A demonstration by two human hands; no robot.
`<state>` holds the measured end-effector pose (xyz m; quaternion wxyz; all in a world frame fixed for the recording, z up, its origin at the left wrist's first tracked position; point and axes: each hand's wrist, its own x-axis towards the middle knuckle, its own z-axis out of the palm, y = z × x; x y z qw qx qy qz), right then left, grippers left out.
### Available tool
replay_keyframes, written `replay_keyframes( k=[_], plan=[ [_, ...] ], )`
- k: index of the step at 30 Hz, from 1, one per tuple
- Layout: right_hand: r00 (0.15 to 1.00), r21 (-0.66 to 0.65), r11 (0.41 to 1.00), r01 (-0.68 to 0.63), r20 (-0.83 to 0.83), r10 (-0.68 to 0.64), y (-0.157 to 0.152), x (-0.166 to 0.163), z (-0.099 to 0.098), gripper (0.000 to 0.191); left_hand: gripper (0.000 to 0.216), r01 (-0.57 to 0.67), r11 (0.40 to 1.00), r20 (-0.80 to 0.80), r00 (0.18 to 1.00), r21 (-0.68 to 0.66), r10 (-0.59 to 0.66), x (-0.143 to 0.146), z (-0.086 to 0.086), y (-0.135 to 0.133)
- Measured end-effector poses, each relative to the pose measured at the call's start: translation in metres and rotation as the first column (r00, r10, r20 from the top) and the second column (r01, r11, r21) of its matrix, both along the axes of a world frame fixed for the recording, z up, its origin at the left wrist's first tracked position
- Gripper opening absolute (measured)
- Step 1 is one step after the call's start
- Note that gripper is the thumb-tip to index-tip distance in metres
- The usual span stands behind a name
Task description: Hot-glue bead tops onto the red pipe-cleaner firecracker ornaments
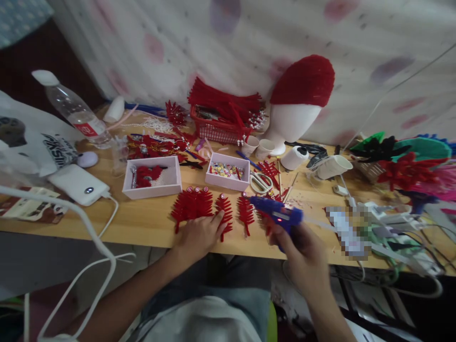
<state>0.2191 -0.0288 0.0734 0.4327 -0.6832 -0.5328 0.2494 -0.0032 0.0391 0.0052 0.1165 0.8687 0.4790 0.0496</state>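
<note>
My right hand is closed around a blue glue gun, its nozzle pointing left above the wooden table. A small red light glows on the gun. My left hand lies flat with its fingers spread on a row of red feather-shaped pieces, the fingertips touching one of them. Another red piece lies just left of the gun's nozzle. Each piece has a small bead at its top end.
Two pink trays hold trinkets behind the pieces. Further back are a red basket, a foam head with a red cap, paper cups, scissors and thread. A water bottle and power bank lie left; cables lie right.
</note>
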Motion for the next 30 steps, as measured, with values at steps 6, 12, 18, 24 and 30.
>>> replay_keyframes(
  k=[6,12,18,24,30],
  plan=[
    [0.977,-0.057,0.995,-0.078,0.192,0.087,0.026,-0.035,-0.026,0.027,0.04,-0.038,0.999,0.046,0.998,-0.007,0.038,0.001,-0.004,0.001],
    [0.949,-0.047,0.996,-0.081,0.3,0.091,0.031,-0.04,-0.032,0.029,0.039,-0.028,1.0,0.067,0.997,0.012,0.027,0.001,-0.006,0.001],
    [0.953,-0.078,0.993,-0.084,0.284,0.103,0.032,-0.042,-0.034,0.03,0.037,-0.014,0.999,0.077,0.997,0.029,0.012,0.001,-0.007,0.002],
    [0.941,-0.064,0.995,-0.077,0.326,0.093,0.034,-0.043,-0.036,0.028,0.038,-0.013,0.999,0.088,0.996,0.037,0.01,0.0,-0.008,0.002],
    [0.938,-0.054,0.995,-0.082,0.333,0.095,0.034,-0.044,-0.037,0.027,0.037,-0.007,1.0,0.086,0.996,0.02,0.005,0.0,-0.002,0.002]
  ],
)
